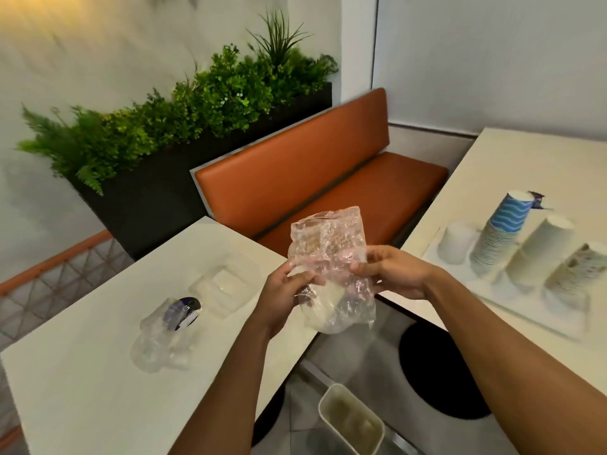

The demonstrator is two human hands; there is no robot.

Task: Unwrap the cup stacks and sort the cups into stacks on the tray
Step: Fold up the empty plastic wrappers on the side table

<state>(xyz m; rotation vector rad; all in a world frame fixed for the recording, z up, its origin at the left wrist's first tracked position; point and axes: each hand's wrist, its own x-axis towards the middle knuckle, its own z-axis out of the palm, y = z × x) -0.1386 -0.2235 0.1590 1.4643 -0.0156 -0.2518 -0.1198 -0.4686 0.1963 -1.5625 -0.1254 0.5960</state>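
Midair, a crinkly clear wrapper (328, 251) was gripped from both sides.
Crumpled plastic (161, 336) lay on the smooth white left table (82, 372); the left hand (285, 300) and right hand (391, 270) pinched the glossy wrapper, white cups (323, 311) showing inside its lower end; rightward, four upturned tapered cup stacks (505, 231) stood on the white tray (558, 321).

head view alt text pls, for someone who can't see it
The left hand and right hand grip a crinkled clear plastic wrapper with white cups inside, held between the left table and the right table. On the right table, a tray carries four cup stacks, including a blue-patterned stack.
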